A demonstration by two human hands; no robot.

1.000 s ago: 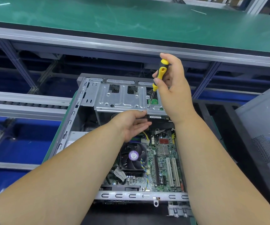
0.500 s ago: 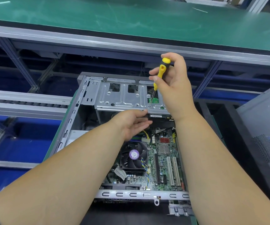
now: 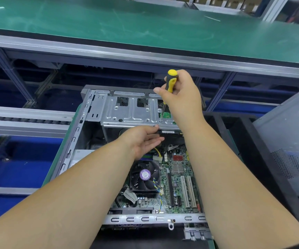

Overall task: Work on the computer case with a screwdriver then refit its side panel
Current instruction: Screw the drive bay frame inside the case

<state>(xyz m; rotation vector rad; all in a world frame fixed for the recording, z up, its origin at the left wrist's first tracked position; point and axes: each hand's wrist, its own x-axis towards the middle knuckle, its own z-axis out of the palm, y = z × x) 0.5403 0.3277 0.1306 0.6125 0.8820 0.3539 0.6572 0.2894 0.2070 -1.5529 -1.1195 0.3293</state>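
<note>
Worktop: green mat, across top of frame.
Computer case: centre of frame, lying open, circuit board and fan exposed.
Side panel: grey, perforated, at right edge, off the case.
Drive cage: silver, upper part of case.
Right hand: gripping the handle, above the cage.
Left hand: fingers straight, released, touching cage's lower edge.
Screwdriver: yellow-black, near upright, tip on cage.

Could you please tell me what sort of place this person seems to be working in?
Most likely an electronics assembly or repair line. An opened computer case lies at a station beside a roller conveyor, and a long bench with a green mat and aluminium framing runs behind it.
</note>
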